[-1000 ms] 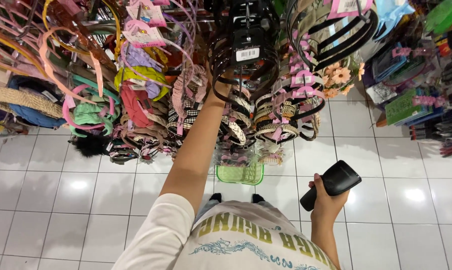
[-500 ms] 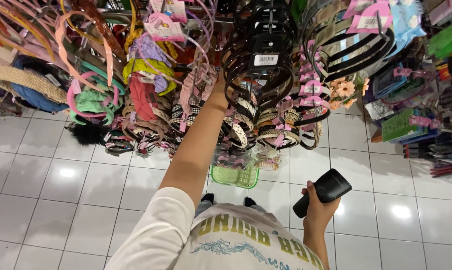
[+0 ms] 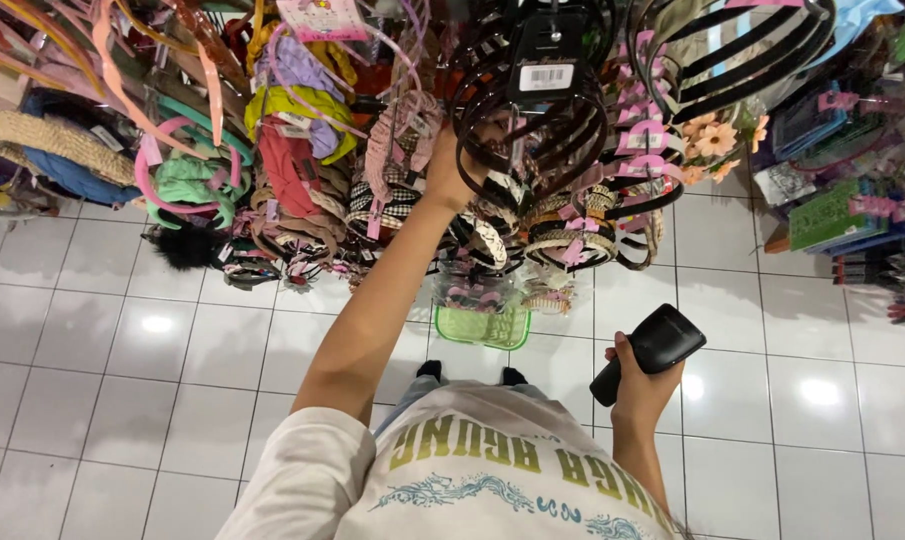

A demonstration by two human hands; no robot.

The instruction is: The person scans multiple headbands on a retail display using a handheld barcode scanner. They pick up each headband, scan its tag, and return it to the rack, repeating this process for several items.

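Observation:
My left hand (image 3: 450,168) reaches up into a hanging bunch of black plastic headbands (image 3: 532,120) on a display rack, and its fingers are closed around one of the black bands. A white price tag (image 3: 545,76) hangs just above. My right hand (image 3: 636,388) is held low near my waist, gripping a black handheld scanner (image 3: 656,349) that points up and to the right. Many coloured headbands (image 3: 292,150) hang to the left of my left hand.
A green basket (image 3: 482,327) with small items sits on the white tiled floor (image 3: 102,340) below the rack, just ahead of my shoes (image 3: 430,370). Shelves of packaged goods (image 3: 832,215) stand at the right. More headbands and woven items (image 3: 42,140) hang at far left.
The view has dropped a little, so the rack sits lower and closer. My left hand stays in the black headbands. The scanner in my right hand has barely moved.

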